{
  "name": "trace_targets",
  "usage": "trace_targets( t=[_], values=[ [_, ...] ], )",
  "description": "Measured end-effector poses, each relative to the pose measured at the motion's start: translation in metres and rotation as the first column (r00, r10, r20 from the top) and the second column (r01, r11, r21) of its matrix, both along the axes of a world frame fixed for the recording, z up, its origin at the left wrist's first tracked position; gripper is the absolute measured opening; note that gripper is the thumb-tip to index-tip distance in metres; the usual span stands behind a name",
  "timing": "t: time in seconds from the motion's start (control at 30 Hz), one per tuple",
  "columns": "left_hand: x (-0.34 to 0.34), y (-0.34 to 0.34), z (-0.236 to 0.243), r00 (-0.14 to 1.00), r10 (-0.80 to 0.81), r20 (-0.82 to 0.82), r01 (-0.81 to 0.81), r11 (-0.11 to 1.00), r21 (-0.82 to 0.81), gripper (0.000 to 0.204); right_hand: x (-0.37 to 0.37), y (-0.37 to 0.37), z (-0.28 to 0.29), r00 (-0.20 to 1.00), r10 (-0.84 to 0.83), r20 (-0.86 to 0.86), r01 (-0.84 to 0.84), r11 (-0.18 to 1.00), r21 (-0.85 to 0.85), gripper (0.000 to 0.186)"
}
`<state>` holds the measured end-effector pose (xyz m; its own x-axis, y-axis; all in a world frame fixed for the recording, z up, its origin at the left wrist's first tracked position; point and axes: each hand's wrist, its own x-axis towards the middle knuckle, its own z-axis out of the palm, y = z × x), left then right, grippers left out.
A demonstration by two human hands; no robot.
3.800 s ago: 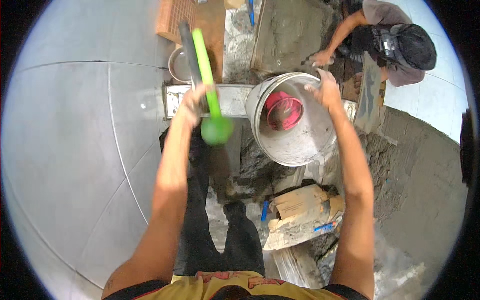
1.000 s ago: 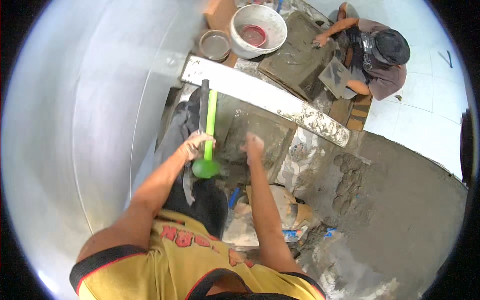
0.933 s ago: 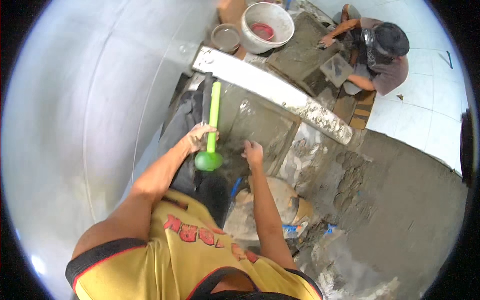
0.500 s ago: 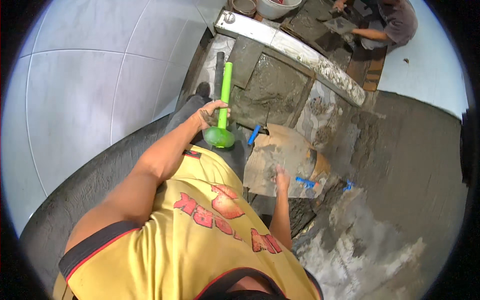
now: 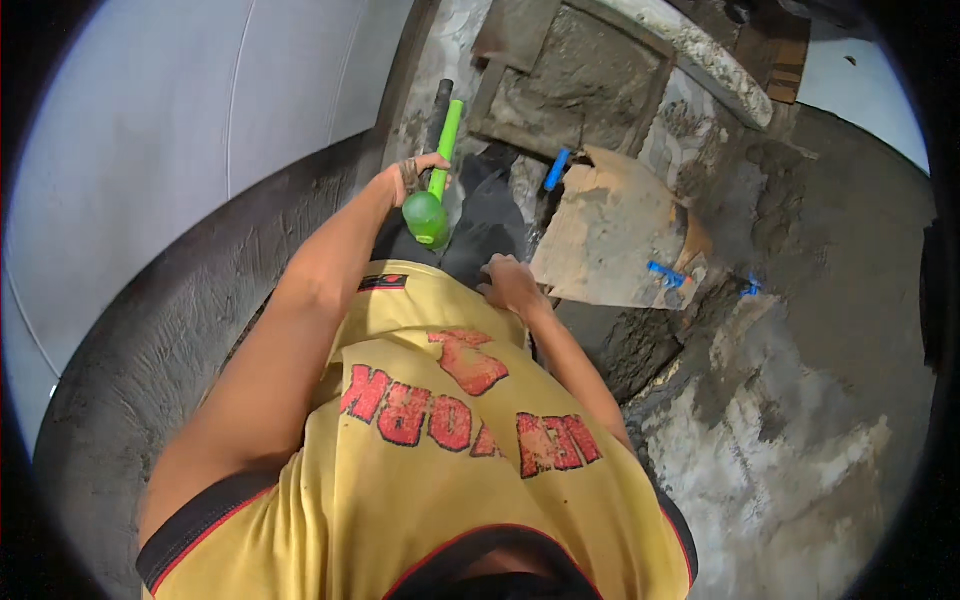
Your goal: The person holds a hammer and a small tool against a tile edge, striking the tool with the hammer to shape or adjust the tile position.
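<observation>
My left hand (image 5: 422, 174) is wrapped round the handle of a rubber mallet (image 5: 426, 214) with a bright green handle and a translucent green head, which points down toward me. Right beside that handle is a dark rod (image 5: 441, 108); whether my hand grips it too is hidden. My right hand (image 5: 510, 284) is at my thigh by the shirt hem, its fingers curled; anything in them is hidden. Next to it on the right lies a torn, cement-smeared piece of cardboard (image 5: 600, 235). A blue plastic piece (image 5: 666, 273) with an orange tip rests on the cardboard.
Another blue piece (image 5: 558, 170) lies at the cardboard's far left edge, and one more (image 5: 752, 285) beyond its right. Wet mortar fills a square patch (image 5: 590, 80) ahead. A white kerb (image 5: 700, 55) borders it. Tiled wall (image 5: 160, 150) rises at left; rough cement floor (image 5: 840, 260) spreads right.
My right hand has moved left off the cardboard to my thigh. My view has shifted, so the floor things appear farther right and up, and the co-worker is mostly out of view. The mallet stays in my left hand.
</observation>
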<state>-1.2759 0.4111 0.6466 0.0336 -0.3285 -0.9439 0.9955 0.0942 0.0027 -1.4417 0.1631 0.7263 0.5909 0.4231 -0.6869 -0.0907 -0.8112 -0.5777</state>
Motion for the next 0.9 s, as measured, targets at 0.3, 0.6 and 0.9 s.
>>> trace_targets(
  t=[0.3, 0.6, 0.9],
  values=[
    [-0.115, 0.084, -0.038, 0.997, 0.026, -0.073, -0.025, 0.999, 0.023, 0.036, -0.050, 0.044, 0.036, 0.972, -0.162, -0.169, 0.190, 0.968, 0.164, 0.015],
    [-0.118, 0.072, -0.089, 0.997, -0.069, -0.041, 0.073, 0.991, 0.108, 0.038, -0.160, 0.182, -0.085, 0.911, -0.322, -0.258, 0.411, 0.767, 0.493, 0.033],
    [-0.099, 0.067, -0.239, 0.905, -0.312, 0.287, 0.200, 0.911, 0.361, 0.029, -0.107, 0.133, -0.091, 0.830, 0.433, -0.351, 0.175, 0.395, 0.902, 0.019]
  ],
)
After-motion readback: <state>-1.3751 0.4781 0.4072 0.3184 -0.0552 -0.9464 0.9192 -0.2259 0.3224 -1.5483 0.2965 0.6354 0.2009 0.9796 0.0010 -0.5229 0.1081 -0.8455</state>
